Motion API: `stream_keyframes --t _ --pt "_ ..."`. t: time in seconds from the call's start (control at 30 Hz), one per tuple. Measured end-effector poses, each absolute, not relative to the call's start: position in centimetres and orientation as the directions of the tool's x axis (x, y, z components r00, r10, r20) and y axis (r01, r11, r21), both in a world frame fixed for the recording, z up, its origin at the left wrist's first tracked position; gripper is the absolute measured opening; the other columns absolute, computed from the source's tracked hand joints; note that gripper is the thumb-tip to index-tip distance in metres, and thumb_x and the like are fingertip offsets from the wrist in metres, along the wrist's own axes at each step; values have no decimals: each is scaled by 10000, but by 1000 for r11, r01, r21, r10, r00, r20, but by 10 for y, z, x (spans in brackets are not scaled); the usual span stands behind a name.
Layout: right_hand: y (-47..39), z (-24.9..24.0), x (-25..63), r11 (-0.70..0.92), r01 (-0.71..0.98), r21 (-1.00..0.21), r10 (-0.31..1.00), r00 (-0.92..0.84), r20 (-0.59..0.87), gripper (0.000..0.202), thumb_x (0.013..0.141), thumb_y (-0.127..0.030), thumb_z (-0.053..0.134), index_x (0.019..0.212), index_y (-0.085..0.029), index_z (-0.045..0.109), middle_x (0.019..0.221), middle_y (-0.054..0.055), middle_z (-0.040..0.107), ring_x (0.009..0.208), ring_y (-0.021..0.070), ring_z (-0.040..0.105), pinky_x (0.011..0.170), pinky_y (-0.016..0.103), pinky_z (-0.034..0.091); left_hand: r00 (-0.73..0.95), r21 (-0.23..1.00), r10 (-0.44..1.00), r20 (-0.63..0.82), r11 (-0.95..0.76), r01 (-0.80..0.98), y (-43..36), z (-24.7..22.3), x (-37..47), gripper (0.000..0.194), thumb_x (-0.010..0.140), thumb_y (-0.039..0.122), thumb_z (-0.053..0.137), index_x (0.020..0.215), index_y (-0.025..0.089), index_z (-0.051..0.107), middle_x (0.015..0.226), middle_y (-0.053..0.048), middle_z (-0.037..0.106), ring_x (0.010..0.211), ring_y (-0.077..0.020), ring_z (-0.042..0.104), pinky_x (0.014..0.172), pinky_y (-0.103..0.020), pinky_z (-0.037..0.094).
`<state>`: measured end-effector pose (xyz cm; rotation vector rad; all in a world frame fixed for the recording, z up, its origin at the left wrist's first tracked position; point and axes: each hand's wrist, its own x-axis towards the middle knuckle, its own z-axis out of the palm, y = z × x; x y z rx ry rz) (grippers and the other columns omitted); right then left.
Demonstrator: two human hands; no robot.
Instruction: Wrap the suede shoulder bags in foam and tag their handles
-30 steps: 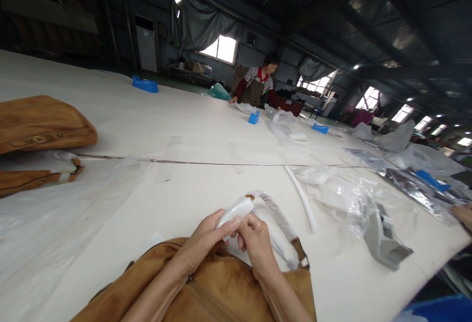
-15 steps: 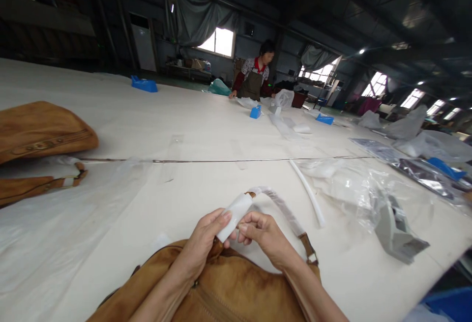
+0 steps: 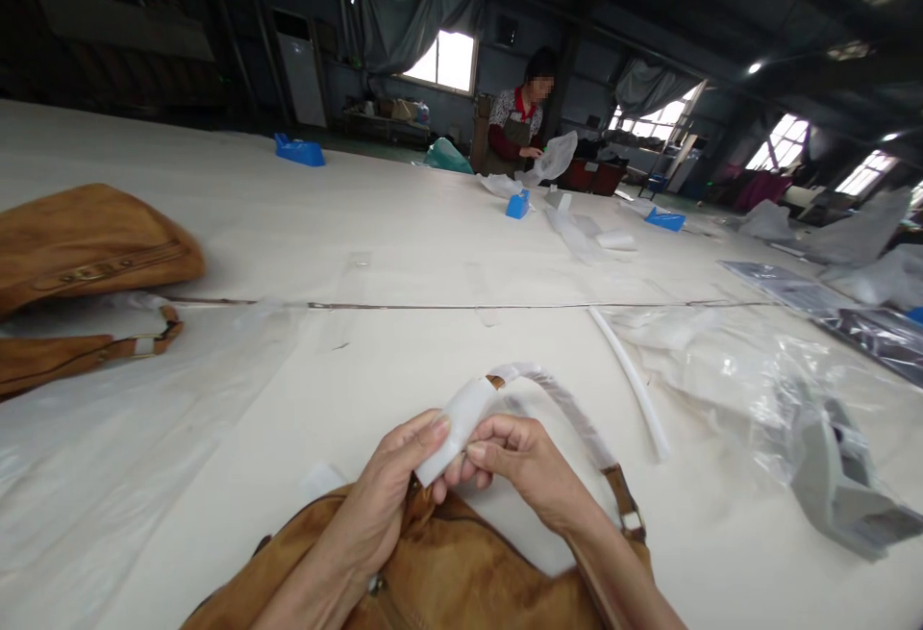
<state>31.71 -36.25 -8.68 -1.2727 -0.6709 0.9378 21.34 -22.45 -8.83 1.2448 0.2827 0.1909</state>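
Observation:
A brown leather handbag [image 3: 461,563] lies in front of me at the table's near edge. Its strap [image 3: 569,404] arches up and is covered in clear and white wrapping. Around the strap's left end sits a white foam sheet [image 3: 461,423]. My left hand [image 3: 404,462] grips this wrapped end, thumb on top of the foam and fingers beneath. My right hand [image 3: 515,457] pinches at the foam's lower right edge with thumb and index finger; exactly what lies between the fingertips is hidden. On the strap's right end a metal buckle [image 3: 633,519] is partly wrapped in white.
A grey tape dispenser [image 3: 843,486] stands at right beside crumpled clear plastic [image 3: 742,390]. A white foam strip [image 3: 631,380] lies nearer. More brown bags [image 3: 101,245] rest at left over plastic sheeting [image 3: 144,438]. Blue dispensers [image 3: 299,149] dot the far side, where a co-worker [image 3: 515,120] handles plastic.
My view has turned slightly, shifting the scene. Both hands keep nearly the same hold on the foam-wrapped strap. Across the table, the co-worker has lifted a piece of plastic.

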Motion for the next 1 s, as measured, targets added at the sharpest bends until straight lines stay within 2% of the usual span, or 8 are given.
stream_keyframes --t 0.13,0.3,0.47,0.57,0.7,0.77,0.9,1.0 --pt "-363 -89 316 28 -240 -970 848 519 -104 271 797 -404 717 818 -156 607 733 43 706 638 128 596 613 247 427 950 945 279 -139 325 42 -226 -88 214 384 854 522 617 795 144 649 602 -23 575 523 -116 469 475 -211 395" --pt "-366 -94 318 -49 -180 -982 808 572 -145 294 768 -421 740 758 -164 599 687 17 692 539 90 508 533 216 380 950 947 281 -133 318 39 -225 -87 212 409 862 534 606 806 131 645 595 -24 583 498 -102 457 473 -200 383" --pt "-363 -96 321 7 -52 -999 811 584 -25 200 809 -356 698 778 -167 640 704 -12 624 625 102 510 548 211 397 967 943 227 -116 330 36 -225 -88 211 416 905 522 553 886 119 651 605 -23 585 504 -93 457 488 -188 374" --pt "-358 -95 319 24 -38 -999 784 621 -5 202 798 -360 705 787 -169 643 675 -22 592 601 102 496 532 212 402 976 943 194 -95 332 25 -225 -89 210 448 918 529 531 1016 111 656 638 -28 593 534 -100 468 498 -190 387" --pt "-356 -96 313 32 12 -999 724 690 32 234 795 -390 709 802 -164 649 672 -18 598 594 103 495 553 221 421 982 931 163 -96 364 31 -226 -91 209 552 925 523 534 1313 131 526 661 -14 601 556 -106 489 520 -195 407" --pt "-357 -98 311 38 43 -998 692 719 57 217 795 -378 708 813 -168 660 660 -23 594 593 103 489 570 223 431 984 923 141 -113 381 52 -227 -92 208 654 911 538 551 1397 116 434 666 -16 612 561 -114 505 520 -203 409" --pt "-358 -104 307 53 16 -998 666 745 48 243 786 -373 695 674 -178 602 550 -32 552 538 113 489 541 237 446 985 913 87 -151 394 105 -230 -96 208 801 879 563 585 1465 94 308 686 -28 647 572 -123 532 527 -209 396" --pt "-355 -112 308 72 -4 -997 681 731 46 275 792 -384 679 652 -193 540 531 -30 543 508 122 503 513 248 452 988 919 49 -150 375 121 -232 -95 208 751 878 572 580 1435 119 356 697 -25 658 580 -121 537 531 -206 382"
